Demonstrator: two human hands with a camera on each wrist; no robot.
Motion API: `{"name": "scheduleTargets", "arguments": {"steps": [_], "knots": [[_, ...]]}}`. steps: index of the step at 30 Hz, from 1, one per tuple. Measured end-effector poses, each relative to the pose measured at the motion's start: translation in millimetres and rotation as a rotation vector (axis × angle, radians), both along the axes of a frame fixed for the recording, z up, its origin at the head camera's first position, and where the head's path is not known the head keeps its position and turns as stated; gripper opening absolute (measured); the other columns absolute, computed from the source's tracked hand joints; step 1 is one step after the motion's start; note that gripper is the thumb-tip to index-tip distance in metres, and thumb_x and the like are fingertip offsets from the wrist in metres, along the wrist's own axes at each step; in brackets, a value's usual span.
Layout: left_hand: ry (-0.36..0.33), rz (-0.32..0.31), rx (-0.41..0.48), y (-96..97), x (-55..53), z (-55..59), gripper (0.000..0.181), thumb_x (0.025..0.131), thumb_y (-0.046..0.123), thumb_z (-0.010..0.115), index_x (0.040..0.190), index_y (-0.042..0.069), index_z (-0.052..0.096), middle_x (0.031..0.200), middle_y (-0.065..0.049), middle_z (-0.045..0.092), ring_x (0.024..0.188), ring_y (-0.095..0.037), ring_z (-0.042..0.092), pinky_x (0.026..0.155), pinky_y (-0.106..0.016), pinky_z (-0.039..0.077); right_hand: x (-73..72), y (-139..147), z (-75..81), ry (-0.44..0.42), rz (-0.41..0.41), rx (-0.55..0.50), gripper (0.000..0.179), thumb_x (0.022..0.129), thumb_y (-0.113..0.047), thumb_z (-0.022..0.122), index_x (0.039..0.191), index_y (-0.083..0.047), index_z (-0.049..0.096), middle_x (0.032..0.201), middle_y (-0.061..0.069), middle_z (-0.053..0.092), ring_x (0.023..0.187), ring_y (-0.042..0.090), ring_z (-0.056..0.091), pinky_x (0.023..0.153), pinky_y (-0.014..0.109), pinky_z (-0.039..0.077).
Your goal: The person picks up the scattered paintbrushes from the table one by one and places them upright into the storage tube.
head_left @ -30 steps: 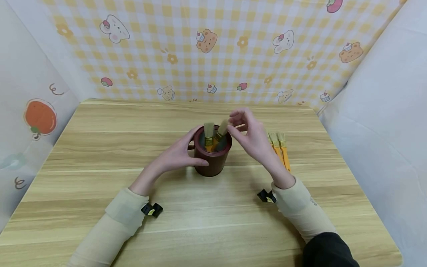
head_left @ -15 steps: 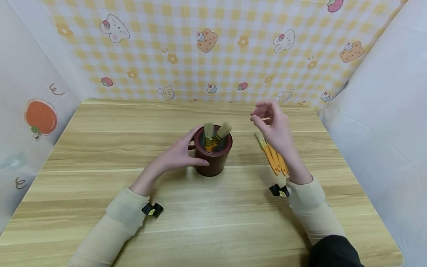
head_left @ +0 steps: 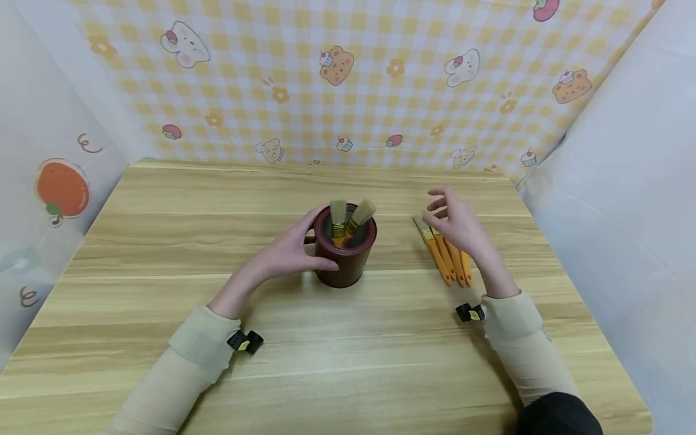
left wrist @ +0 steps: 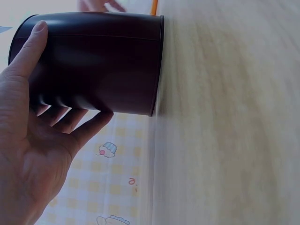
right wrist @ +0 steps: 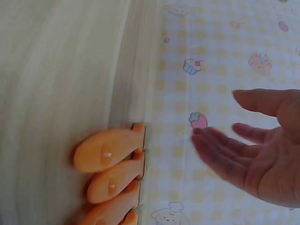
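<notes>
"While the left hand (head_left: pixel 290 252) grips that brown cup (head_left: pixel 350 266) on the tabletop (head_left: pixel 348 362), where's the right hand (head_left: pixel 459 226)?"

"Right by the orange-handled brushes (head_left: pixel 438 261), thumb and fingers apart lol. Two more brushes (head_left: pixel 338 219) poke outta the cup."

Beige fabric L sleeve (head_left: pixel 154 386) & matching R sleeve (head_left: pixel 535 365), both w/ wide turned-back cuffs (head_left: pixel 202 338). Small blk. angular wrist unit (head_left: pixel 245 342) ea. side, w/ yel. patch. Further up R side: blk. outer sleeve (head_left: pixel 559 415).

Wood-grain table (head_left: pixel 348 368), yellow-checked backdrop (head_left: pixel 239 72) behind it, white sheet (head_left: pixel 620 181) at right, orange-red fruit print (head_left: pixel 62 188) at left
</notes>
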State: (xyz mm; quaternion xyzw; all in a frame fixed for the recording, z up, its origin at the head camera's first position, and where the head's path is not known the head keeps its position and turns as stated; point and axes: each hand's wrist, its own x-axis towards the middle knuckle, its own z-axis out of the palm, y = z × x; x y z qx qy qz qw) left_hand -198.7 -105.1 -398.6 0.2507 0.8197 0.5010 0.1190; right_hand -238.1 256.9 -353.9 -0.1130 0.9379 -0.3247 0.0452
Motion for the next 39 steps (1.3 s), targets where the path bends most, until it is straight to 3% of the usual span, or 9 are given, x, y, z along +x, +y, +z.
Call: {"name": "scheduleTargets", "arguments": {"steps": [4, 7, 15, 23, 31, 39], "knots": [[-0.011, 0.000, 0.002, -0.8, -0.2, 0.5, 0.116, 0.077, 0.040, 0.092, 0.165, 0.033, 0.016, 0.168, 0.000, 0.031, 0.152, -0.024, 0.038, 0.120, -0.051, 0.043, -4.8, 6.7, -6.6, -0.184, 0.037, 0.067, 0.071, 0.104, -0.022, 0.061, 0.160, -0.002, 0.023, 0.145, 0.030, 0.050, 0.128, 0.048, 0.056, 0.101, 0.059, 0.054], [-0.018, -0.012, 0.014, -0.5, -0.4, 0.6, 0.116, 0.078, 0.038, 0.092, 0.165, 0.032, 0.016, 0.168, -0.001, 0.030, 0.151, -0.025, 0.039, 0.119, -0.050, 0.044, -5.6, 9.3, -10.0, -0.241, 0.049, 0.088, 0.075, 0.103, -0.025, 0.062, 0.162, -0.004, 0.020, 0.148, 0.030, 0.047, 0.131, 0.048, 0.055, 0.104, 0.060, 0.052], [-0.008, -0.014, 0.011, 1.3, -0.6, 0.4, 0.116, 0.077, 0.039, 0.092, 0.165, 0.033, 0.017, 0.167, 0.000, 0.032, 0.150, -0.024, 0.041, 0.119, -0.049, 0.045, -5.6, 11.2, -14.4, -0.247, 0.041, 0.155, 0.078, 0.100, -0.022, 0.067, 0.161, -0.003, 0.022, 0.145, 0.032, 0.051, 0.124, 0.046, 0.059, 0.099, 0.059, 0.054], [-0.011, -0.016, 0.010, 1.2, -1.2, 1.5, 0.116, 0.077, 0.036, 0.092, 0.165, 0.032, 0.016, 0.168, 0.000, 0.031, 0.151, -0.024, 0.040, 0.120, -0.049, 0.044, -4.8, 6.5, -14.8, -0.301, 0.061, 0.205, 0.077, 0.097, -0.016, 0.071, 0.158, 0.004, 0.027, 0.137, 0.034, 0.056, 0.095, 0.036, 0.070, 0.077, 0.042, 0.062], [-0.002, -0.023, 0.020, 0.9, -1.1, 2.0, 0.114, 0.077, 0.035, 0.092, 0.164, 0.033, 0.018, 0.166, 0.001, 0.032, 0.150, -0.022, 0.041, 0.119, -0.048, 0.045, -5.0, 1.3, -21.9, -0.228, 0.123, 0.368, 0.079, 0.090, -0.006, 0.077, 0.154, 0.010, 0.034, 0.131, 0.030, 0.060, 0.120, 0.043, 0.060, 0.100, 0.054, 0.054], [-0.003, -0.025, 0.020, 0.6, -1.6, 1.2, 0.115, 0.078, 0.035, 0.092, 0.165, 0.032, 0.017, 0.167, -0.001, 0.032, 0.150, -0.024, 0.041, 0.119, -0.049, 0.045, -4.2, 0.9, -25.0, -0.235, 0.140, 0.370, 0.078, 0.088, 0.002, 0.074, 0.154, 0.010, 0.033, 0.135, 0.031, 0.056, 0.124, 0.046, 0.055, 0.101, 0.057, 0.051]]}}
